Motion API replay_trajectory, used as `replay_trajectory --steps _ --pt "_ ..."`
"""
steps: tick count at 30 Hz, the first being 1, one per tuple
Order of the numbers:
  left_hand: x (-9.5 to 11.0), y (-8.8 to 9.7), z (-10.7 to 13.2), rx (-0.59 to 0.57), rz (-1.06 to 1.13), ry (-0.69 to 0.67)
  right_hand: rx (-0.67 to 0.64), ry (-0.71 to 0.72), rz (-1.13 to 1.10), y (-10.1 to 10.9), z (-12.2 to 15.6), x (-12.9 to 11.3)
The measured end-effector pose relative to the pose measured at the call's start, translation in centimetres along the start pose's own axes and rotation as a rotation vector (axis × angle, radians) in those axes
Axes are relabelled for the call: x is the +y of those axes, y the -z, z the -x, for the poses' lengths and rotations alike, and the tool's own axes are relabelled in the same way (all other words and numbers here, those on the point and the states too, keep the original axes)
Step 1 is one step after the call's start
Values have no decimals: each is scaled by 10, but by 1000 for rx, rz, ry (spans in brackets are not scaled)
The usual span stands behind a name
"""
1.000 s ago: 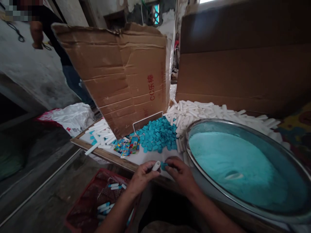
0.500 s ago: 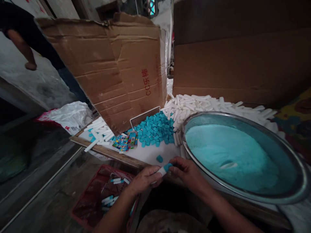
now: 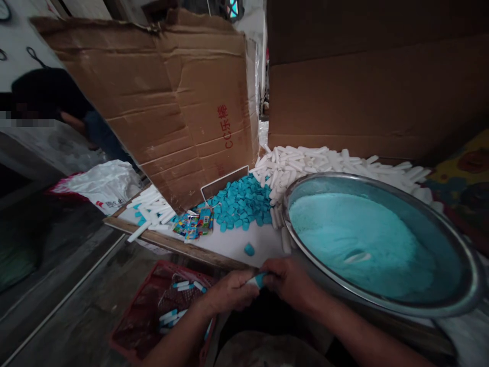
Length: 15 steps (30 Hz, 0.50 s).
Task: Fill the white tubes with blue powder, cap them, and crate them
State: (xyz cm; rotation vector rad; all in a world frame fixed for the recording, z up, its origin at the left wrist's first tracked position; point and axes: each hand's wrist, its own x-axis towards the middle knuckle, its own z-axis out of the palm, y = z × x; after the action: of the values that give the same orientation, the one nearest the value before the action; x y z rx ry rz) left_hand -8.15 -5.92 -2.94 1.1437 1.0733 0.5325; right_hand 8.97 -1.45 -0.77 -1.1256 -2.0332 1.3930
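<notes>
Between my hands is a small white plastic tube (image 3: pixel 252 281) with a blue cap (image 3: pixel 260 280) on its end. My left hand (image 3: pixel 232 292) is closed round the tube. The fingers of my right hand (image 3: pixel 292 281) grip the capped end and partly hide it. A single loose blue cap (image 3: pixel 249 249) lies on the white tabletop (image 3: pixel 229 245) just beyond my hands. Farther back is a heap of blue caps (image 3: pixel 242 201). To the right stands a wide metal basin (image 3: pixel 382 307) of pale blue powder (image 3: pixel 351 224), with a white scoop-like piece (image 3: pixel 359 257) partly sunk in it.
White tubes (image 3: pixel 301 160) are piled behind the basin. Colourful packets (image 3: pixel 193 224) and more white tubes (image 3: pixel 153 209) lie at left. Below the table edge, a red crate (image 3: pixel 133 316) holds capped tubes. Cardboard (image 3: pixel 183 102) stands behind; a person (image 3: pixel 57 97) bends at far left.
My hands have dropped slightly, and my right fingers now cover more of the cap. The person at far left has bent down. The view has shifted a little.
</notes>
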Motion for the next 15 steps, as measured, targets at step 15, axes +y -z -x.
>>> replay_trajectory --steps 15 --pt "-17 41 14 533 381 2 304 71 400 -10 -90 30"
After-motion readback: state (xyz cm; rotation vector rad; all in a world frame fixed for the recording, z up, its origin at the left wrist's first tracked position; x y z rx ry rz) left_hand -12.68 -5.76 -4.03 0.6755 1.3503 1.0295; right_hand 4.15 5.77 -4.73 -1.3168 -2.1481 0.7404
